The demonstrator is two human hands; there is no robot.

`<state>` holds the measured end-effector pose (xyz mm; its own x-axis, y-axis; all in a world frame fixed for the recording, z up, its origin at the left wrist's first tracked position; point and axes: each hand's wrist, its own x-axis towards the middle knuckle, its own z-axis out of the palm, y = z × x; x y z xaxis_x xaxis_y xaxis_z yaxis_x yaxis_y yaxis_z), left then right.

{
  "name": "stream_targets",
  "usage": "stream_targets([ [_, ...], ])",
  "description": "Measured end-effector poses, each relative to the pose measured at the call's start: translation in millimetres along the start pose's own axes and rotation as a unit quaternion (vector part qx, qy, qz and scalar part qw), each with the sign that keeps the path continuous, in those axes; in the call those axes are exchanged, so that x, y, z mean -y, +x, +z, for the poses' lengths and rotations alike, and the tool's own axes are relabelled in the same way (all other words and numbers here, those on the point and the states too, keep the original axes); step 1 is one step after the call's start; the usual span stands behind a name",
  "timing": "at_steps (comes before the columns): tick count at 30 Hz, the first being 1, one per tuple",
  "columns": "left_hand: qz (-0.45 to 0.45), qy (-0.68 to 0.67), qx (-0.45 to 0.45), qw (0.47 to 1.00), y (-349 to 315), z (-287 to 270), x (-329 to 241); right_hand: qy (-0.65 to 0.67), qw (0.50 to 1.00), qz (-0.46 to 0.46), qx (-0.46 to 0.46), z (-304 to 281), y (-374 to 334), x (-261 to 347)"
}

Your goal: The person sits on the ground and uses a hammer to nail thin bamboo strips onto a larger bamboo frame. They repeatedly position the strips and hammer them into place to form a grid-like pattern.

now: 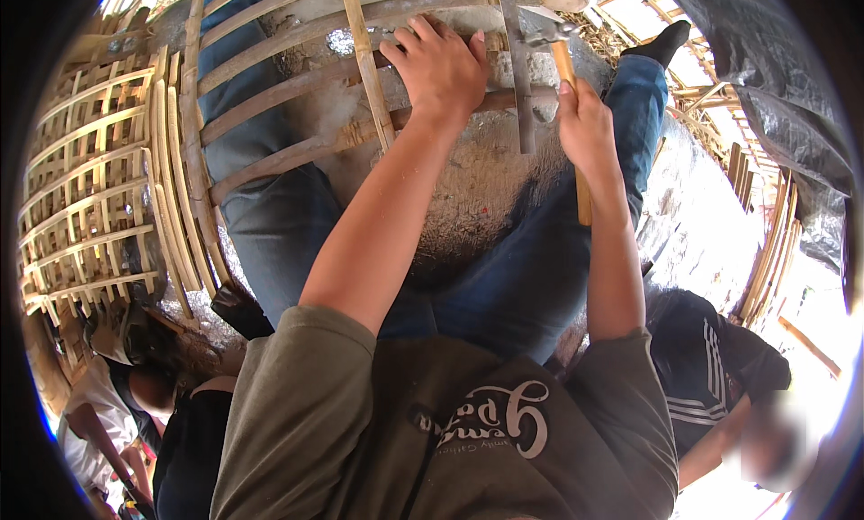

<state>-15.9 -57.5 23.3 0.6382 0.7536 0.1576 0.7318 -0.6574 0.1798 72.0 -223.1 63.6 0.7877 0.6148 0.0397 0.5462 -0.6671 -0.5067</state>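
Between my outstretched legs lies a lattice of curved bamboo slats (297, 146), crossed by a paler bamboo strip (364, 52). My left hand (441, 70) lies palm down over the slats just right of that strip, fingers spread and apart, holding nothing that I can see. A flat grey-brown strip (517, 79) crosses the slat ends at the right. My right hand (585, 124) is wrapped round the wooden handle of a hammer (564, 61). The metal hammer head is raised close to the upper end of the grey-brown strip; whether they touch I cannot tell.
Woven bamboo panels (90, 187) and loose strips (171, 187) stand at the left. Dark plastic sheeting (765, 79) hangs at the far right, above more bamboo strips (774, 241). Other people sit close behind, one in dark clothes (711, 358) at the right, others at the lower left.
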Motion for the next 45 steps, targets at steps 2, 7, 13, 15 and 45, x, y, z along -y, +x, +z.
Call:
stream_targets([
  [2,0.0,0.013,0.007,1.0,-1.5,-1.3,0.1,0.043,0.998,0.025,-0.028,-3.6,-5.8,-0.8],
  [7,0.012,-0.015,-0.086,0.996,-1.6,7.0,1.3,0.379,0.909,0.128,-0.119,16.1,-10.8,-31.5],
  [13,0.025,-0.063,-0.138,0.988,-1.8,1.1,6.7,0.463,0.856,0.183,-0.138,7.4,-7.0,-51.7],
  [15,0.012,-0.046,-0.096,0.994,-1.4,1.3,5.9,0.473,0.851,0.174,-0.145,5.0,-8.6,-55.7],
  [45,0.065,-0.107,-0.065,0.99,-30.9,-89.3,-0.5,0.446,0.866,0.096,-0.203,11.1,0.3,-70.9],
])
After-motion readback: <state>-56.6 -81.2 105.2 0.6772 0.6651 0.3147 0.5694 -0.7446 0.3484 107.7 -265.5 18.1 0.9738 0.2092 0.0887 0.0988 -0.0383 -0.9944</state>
